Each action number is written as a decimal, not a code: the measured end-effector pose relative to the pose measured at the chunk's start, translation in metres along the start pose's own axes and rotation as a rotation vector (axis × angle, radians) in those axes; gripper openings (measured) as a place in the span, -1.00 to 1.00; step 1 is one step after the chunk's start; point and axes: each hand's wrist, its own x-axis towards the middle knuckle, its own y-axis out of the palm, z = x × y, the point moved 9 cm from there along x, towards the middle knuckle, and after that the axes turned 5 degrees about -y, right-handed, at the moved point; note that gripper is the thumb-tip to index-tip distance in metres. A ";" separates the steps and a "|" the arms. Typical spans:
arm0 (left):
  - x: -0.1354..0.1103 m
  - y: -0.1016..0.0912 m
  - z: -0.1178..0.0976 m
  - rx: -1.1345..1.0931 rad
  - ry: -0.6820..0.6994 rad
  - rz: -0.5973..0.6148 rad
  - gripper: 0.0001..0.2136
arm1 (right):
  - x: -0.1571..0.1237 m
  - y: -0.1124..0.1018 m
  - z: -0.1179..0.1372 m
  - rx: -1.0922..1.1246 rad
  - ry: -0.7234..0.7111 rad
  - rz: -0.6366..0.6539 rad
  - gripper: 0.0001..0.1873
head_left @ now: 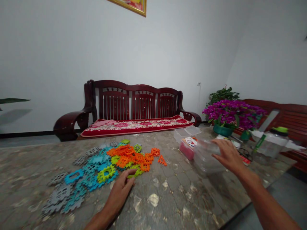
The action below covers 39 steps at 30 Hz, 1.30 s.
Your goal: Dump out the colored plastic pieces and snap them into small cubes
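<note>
Both my hands are over the near half of the patterned table (172,204), well apart from each other. My left hand (122,183) is at the near right edge of a heap of flat interlocking plastic pieces (124,151), index finger stretched forward, thumb parted below it. The fingertips are right by a lime-green piece (137,173); cannot tell whether they touch it.

Heap lies left of centre: orange on the right, lime green and blue-teal in the middle, grey pieces (59,193) toward the left and near left. One orange triangle (164,162) lies just beyond the heap's right end, flat on the table.

My right hand (227,154) is at the right side of a clear plastic box (206,159), thumb and fingers spread, thumb lower. Box blurred; cannot tell how firmly I have it, if at all. Close on its left, a box with pink contents (186,151); farther back, another clear container (179,135).

Far right of my right hand: purple flowers (230,110) in a green pot (222,130). Right: a clear bottle (271,148) with a green-topped lid. Beyond the table: a dark red wooden bench (141,88), with a red patterned cover (134,126) on its seat.
</note>
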 end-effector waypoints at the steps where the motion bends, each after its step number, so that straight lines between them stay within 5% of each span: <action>1: 0.001 0.000 0.001 0.006 0.000 0.000 -0.52 | -0.001 0.003 -0.004 0.013 -0.015 0.022 -0.52; 8: 0.001 -0.003 -0.004 0.028 0.012 -0.010 -0.54 | -0.002 0.008 -0.004 0.063 -0.058 0.132 -0.52; 13: -0.002 -0.003 -0.006 0.005 0.038 -0.003 -0.61 | -0.008 0.011 -0.005 0.101 -0.030 0.183 -0.34; 18: -0.004 -0.011 -0.014 0.075 0.147 -0.077 -0.73 | -0.001 -0.015 0.012 0.178 0.023 0.003 -0.27; 22: 0.001 -0.036 -0.022 0.161 0.187 -0.223 -0.70 | 0.014 -0.007 0.089 0.415 0.015 -0.089 -0.45; 27: 0.019 -0.084 -0.034 0.489 0.179 -0.390 -0.65 | 0.037 0.081 0.227 0.662 -0.052 0.151 -0.43; 31: 0.046 -0.116 -0.025 0.808 0.042 -0.399 -0.58 | 0.066 0.140 0.300 0.679 -0.032 0.394 -0.25; 34: 0.064 -0.127 -0.011 0.988 -0.032 -0.325 -0.49 | 0.099 0.153 0.342 0.691 -0.075 0.489 -0.13; 39: 0.072 -0.120 0.019 1.045 -0.033 -0.016 -0.34 | 0.139 0.165 0.390 0.694 -0.147 0.640 0.08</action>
